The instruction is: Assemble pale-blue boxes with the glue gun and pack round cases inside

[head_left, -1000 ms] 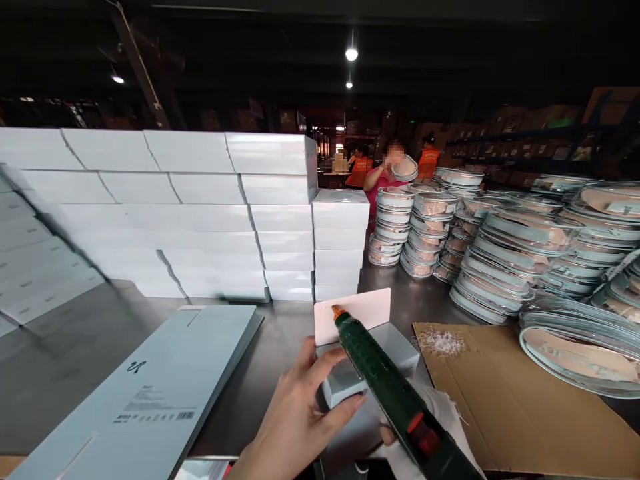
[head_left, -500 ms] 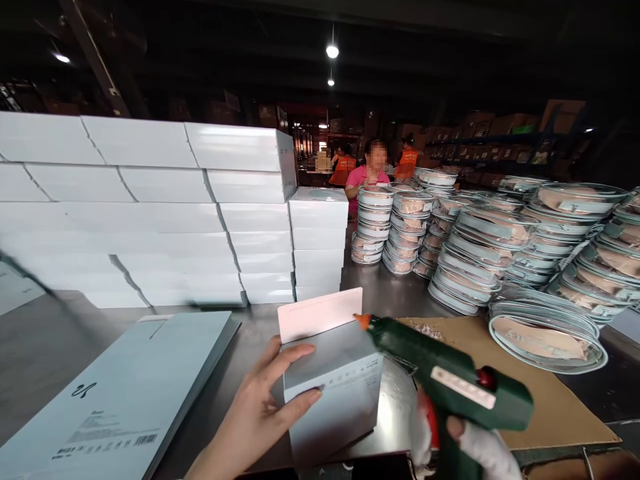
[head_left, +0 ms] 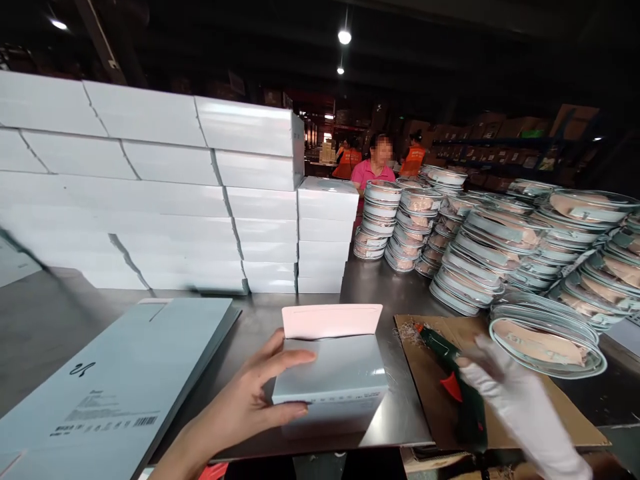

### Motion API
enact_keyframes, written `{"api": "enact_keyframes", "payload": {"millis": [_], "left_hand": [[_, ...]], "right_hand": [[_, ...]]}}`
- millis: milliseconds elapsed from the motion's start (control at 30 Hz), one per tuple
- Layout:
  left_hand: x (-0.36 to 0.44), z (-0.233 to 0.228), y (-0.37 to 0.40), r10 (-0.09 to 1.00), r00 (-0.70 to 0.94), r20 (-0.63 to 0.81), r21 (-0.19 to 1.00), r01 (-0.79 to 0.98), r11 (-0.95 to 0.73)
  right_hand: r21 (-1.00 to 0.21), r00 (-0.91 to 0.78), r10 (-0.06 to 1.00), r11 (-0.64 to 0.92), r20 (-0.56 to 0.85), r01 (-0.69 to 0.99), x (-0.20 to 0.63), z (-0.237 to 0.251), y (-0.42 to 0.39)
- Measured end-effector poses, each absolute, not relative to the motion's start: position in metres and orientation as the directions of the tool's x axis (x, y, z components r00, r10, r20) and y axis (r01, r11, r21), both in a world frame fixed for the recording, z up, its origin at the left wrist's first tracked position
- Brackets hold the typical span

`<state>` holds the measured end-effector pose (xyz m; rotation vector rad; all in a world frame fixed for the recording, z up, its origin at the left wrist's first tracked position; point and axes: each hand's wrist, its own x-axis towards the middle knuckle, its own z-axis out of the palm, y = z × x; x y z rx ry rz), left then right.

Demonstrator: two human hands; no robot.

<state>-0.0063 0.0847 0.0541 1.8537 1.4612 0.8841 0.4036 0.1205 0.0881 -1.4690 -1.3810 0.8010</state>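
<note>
My left hand (head_left: 250, 400) grips the left side of a small pale grey box (head_left: 333, 377) that stands on the metal table (head_left: 65, 313), thumb on top and fingers on the front. The box's white flap (head_left: 333, 321) stands open at the back. My right hand (head_left: 510, 393), in a white glove, rests on a dark green glue gun (head_left: 450, 373) that lies on a sheet of brown cardboard (head_left: 520, 427) to the right of the box. The gun's tip points away toward the back left.
A flat, unfolded pale blue carton (head_left: 115, 380) lies at the left. Stacks of white boxes (head_left: 200, 200) form a wall behind. Stacks of round clear-lidded trays (head_left: 500, 247) fill the right. A person in pink (head_left: 373, 170) stands beyond the table, others in orange vests farther back.
My right hand has lowered the glue gun from above the box down onto the cardboard at the right. My left hand has kept its hold on the box.
</note>
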Motion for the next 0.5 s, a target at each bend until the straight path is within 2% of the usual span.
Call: {"api": "enact_keyframes", "payload": {"millis": [67,133,167,233,300,367,433,500], "left_hand": [[-0.007,0.050,0.084,0.980,0.155,0.124,0.792,0.580,-0.191],[-0.005,0.043,0.084,0.967,0.173,0.188,0.796,0.550,-0.253],[-0.002,0.040,0.085,0.948,0.178,0.263,0.802,0.505,-0.318],[0.006,0.032,0.088,0.861,0.134,0.490,0.798,0.329,-0.505],[0.015,0.026,0.091,0.718,0.052,0.694,0.707,0.141,-0.693],[0.019,0.024,0.093,0.606,0.028,0.795,0.605,0.045,-0.795],[0.018,0.027,0.093,0.573,0.107,0.812,0.566,0.094,-0.819],[0.013,0.035,0.091,0.584,0.235,0.777,0.534,0.247,-0.809]], "right_hand": [[-0.909,-0.153,0.963,0.263,0.224,0.325,0.361,0.094,0.126],[-0.891,-0.435,0.847,0.415,0.304,0.186,0.327,0.092,0.132],[-0.878,-0.507,0.792,0.460,0.340,0.129,0.317,0.089,0.134],[-0.851,-0.555,0.733,0.519,0.393,0.083,0.310,0.080,0.137],[-0.818,-0.585,0.702,0.564,0.405,0.110,0.313,0.074,0.136],[-0.762,-0.643,0.642,0.633,0.417,0.137,0.315,0.073,0.132],[-0.667,-0.699,0.543,0.734,0.465,0.127,0.311,0.077,0.128],[-0.541,-0.726,0.432,0.835,0.535,0.099,0.302,0.082,0.127]]}}
